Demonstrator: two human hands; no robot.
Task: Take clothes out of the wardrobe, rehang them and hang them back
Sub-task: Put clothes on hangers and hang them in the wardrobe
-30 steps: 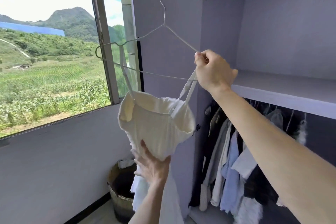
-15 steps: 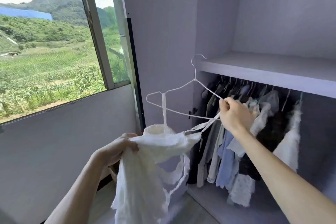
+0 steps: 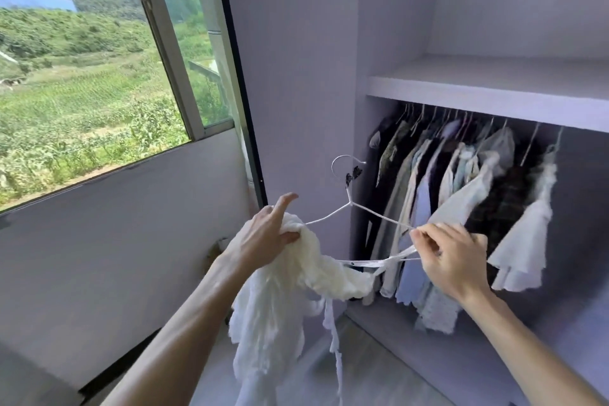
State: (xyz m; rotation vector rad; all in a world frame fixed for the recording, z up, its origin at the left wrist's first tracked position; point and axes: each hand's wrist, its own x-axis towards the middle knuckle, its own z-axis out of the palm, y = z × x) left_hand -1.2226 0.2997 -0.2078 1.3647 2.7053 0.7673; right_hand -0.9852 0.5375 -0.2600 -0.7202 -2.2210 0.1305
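Dress (image 3: 273,313) in left hand (image 3: 263,237), hanger (image 3: 329,213) (and strap (image 3: 379,262)) in right hand (image 3: 451,257)

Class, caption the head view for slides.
Left hand bunches a white dress; right hand pinches its strap at the end of a hanger.

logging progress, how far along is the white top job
Done: the white top and wire hanger are out of the wardrobe. In hand: left hand grips the bunched fabric, right hand pinches a strap at the hanger's end. Left: seat the straps, rehang it among the hanging clothes.
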